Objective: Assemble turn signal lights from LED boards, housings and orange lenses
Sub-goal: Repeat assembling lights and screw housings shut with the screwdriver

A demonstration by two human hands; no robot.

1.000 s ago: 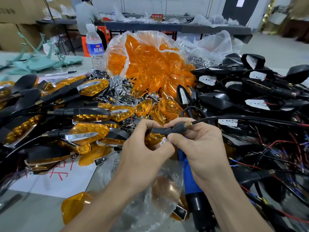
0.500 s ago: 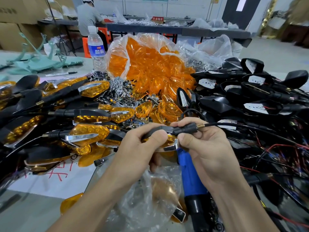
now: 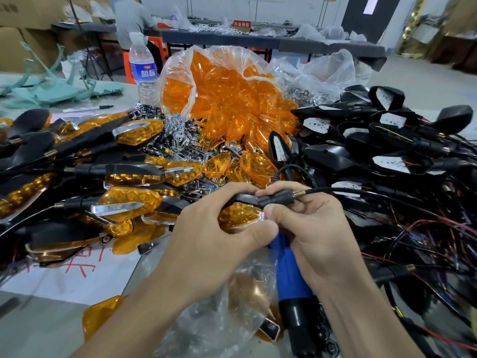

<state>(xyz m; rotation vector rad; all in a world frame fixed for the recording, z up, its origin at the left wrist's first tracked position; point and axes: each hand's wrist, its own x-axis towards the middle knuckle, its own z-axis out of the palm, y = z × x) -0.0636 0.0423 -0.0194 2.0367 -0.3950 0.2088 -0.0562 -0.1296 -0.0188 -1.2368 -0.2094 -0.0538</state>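
Left hand (image 3: 206,236) grip closed round the body end of a black turn signal light with orange lens (image 3: 237,215), fingers curled over the top, thumb under the lens. Right hand (image 3: 309,228) grip closed too, thumb and fingers pinching the light's black ribbed stem (image 3: 276,198). The light is held above the near table (image 3: 38,326) edge, over a blue-handled tool (image 3: 289,275). Long axis runs roughly left to right, stem and brass end pointing right, thin black cable (image 3: 335,189) trailing off right, lens face turned toward the camera. Versus 1 s ago: both hands hold the same spots, but more of the lens shows between them. Clear plastic bag of orange lenses (image 3: 227,94) behind, finished lights piled left (image 3: 124,202), black housings with white LED boards (image 3: 387,140) piled right.
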